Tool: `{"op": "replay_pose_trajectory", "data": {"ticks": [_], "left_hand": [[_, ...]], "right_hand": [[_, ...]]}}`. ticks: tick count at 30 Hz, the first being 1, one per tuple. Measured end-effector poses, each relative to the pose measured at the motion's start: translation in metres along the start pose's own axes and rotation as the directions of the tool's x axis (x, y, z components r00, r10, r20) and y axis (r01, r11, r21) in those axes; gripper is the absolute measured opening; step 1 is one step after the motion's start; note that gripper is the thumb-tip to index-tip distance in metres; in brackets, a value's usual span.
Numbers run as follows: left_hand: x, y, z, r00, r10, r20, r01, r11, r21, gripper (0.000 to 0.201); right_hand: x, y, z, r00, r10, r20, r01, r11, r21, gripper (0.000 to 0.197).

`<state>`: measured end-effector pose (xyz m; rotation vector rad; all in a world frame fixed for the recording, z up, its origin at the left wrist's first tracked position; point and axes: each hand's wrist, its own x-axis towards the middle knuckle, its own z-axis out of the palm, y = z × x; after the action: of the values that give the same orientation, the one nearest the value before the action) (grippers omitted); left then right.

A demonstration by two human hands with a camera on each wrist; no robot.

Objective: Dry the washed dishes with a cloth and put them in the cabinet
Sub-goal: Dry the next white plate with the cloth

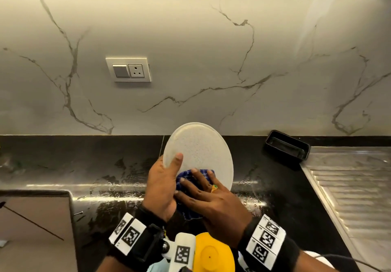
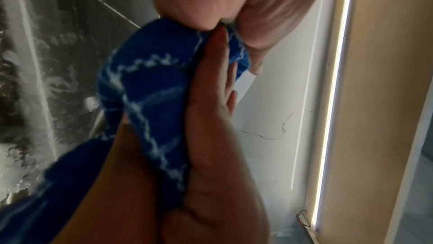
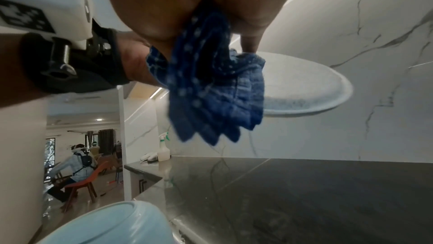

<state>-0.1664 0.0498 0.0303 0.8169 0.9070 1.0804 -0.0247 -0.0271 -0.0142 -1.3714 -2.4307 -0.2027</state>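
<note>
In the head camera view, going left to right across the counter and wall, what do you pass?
Wall switch and socket plate → left hand gripping the speckled plate → right hand pressing the blue cloth → black tray → steel draining board.

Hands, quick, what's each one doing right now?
Left hand: grips the speckled plate by its rim, thumb on its face.
Right hand: fingers spread, pressing the blue cloth against the plate.

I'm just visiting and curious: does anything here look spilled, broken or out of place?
Only the black countertop: it glistens with streaks and droplets of water around the hands. The speckled plate being wiped with the blue cloth looks whole.
</note>
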Motion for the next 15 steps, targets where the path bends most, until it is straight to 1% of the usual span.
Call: {"op": "replay_pose_trajectory", "data": {"ticks": [3, 5, 6, 7, 8, 9, 10, 11, 12, 13, 14, 15], "left_hand": [[0.000, 0.009, -0.003, 0.996, 0.084, -0.024, -0.084, 0.996, 0.004, 0.031], [0.000, 0.014, -0.010, 0.988, 0.142, -0.053, -0.143, 0.990, -0.019, 0.035], [0.000, 0.016, -0.014, 0.983, 0.173, -0.062, -0.175, 0.984, -0.020, 0.039], [-0.001, 0.018, -0.017, 0.978, 0.200, -0.057, -0.201, 0.979, -0.016, 0.041], [-0.003, 0.019, -0.019, 0.974, 0.221, -0.043, -0.221, 0.975, -0.007, 0.040], [-0.005, 0.019, -0.020, 0.972, 0.236, -0.018, -0.236, 0.972, 0.003, 0.038], [-0.008, 0.019, -0.019, 0.969, 0.245, 0.010, -0.245, 0.969, 0.011, 0.034], [-0.010, 0.018, -0.016, 0.967, 0.253, 0.027, -0.254, 0.967, 0.023, 0.030], [-0.012, 0.017, -0.013, 0.965, 0.261, 0.037, -0.262, 0.964, 0.039, 0.027], [-0.013, 0.015, -0.010, 0.961, 0.273, 0.039, -0.275, 0.960, 0.052, 0.026], [-0.014, 0.015, -0.007, 0.957, 0.288, 0.033, -0.289, 0.955, 0.058, 0.027], [-0.015, 0.015, -0.003, 0.952, 0.304, 0.022, -0.305, 0.950, 0.061, 0.032]], "right_hand": [[0.004, 0.001, -0.004, 1.000, -0.011, -0.009, 0.011, 1.000, 0.029, 0.064], [0.000, 0.012, -0.008, 1.000, -0.017, -0.019, 0.018, 0.999, 0.049, 0.063], [-0.003, 0.021, -0.008, 0.999, 0.005, -0.032, -0.002, 0.997, 0.076, 0.065], [-0.006, 0.031, -0.008, 0.997, 0.057, -0.046, -0.051, 0.990, 0.129, 0.069], [-0.008, 0.043, -0.007, 0.989, 0.141, -0.044, -0.128, 0.966, 0.223, 0.076], [-0.009, 0.054, -0.006, 0.969, 0.246, -0.020, -0.225, 0.913, 0.339, 0.080], [-0.007, 0.064, -0.006, 0.939, 0.345, 0.012, -0.313, 0.837, 0.449, 0.082], [-0.002, 0.072, -0.009, 0.906, 0.424, 0.020, -0.369, 0.764, 0.529, 0.081], [0.006, 0.078, -0.013, 0.876, 0.483, 0.011, -0.400, 0.713, 0.576, 0.078], [0.015, 0.081, -0.019, 0.856, 0.517, 0.001, -0.414, 0.686, 0.598, 0.075], [0.024, 0.081, -0.025, 0.853, 0.521, -0.015, -0.409, 0.688, 0.599, 0.072], [0.033, 0.077, -0.031, 0.865, 0.501, -0.039, -0.389, 0.716, 0.579, 0.071]]}}
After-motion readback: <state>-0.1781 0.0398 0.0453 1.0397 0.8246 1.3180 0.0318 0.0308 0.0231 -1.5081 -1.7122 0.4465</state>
